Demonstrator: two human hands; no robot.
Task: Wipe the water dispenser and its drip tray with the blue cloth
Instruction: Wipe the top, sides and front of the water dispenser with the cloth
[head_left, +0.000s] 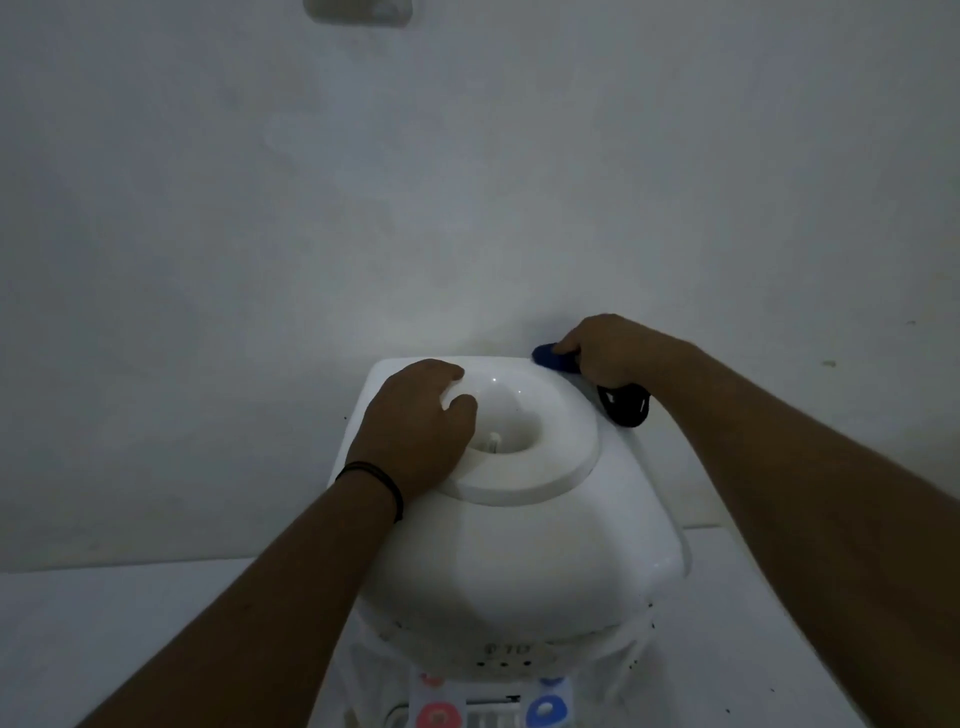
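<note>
Dispenser (514, 561), white and rounded, stands on a pale worktop (130, 634) against a plain grey-white wall (363, 182), seen from above in dim light. Its top carries a raised round collar (561, 467) with a funnel-shaped well sunk into it.

The left hand (415, 431) lies palm down on the collar at about 9 o'clock of the well, fingers (447, 376) loosely spread and curling over the rim, holding nothing. A thin dark band (382, 480) circles that wrist.

The right hand (605, 351) reaches to the back corner of the top, at about 1 o'clock of the well, close to the wall. Its fingers are curled tight on the blue cloth (550, 358), bunched small and pressed on the dispenser's rear edge. A dark strap-like piece (626, 408) hangs just below that hand; what it is cannot be told.

At the bottom edge, 6 o'clock, a red tap (438, 716) sits left and a blue tap (545, 709) right, with the drip tray (491, 714) barely visible between them.
</note>
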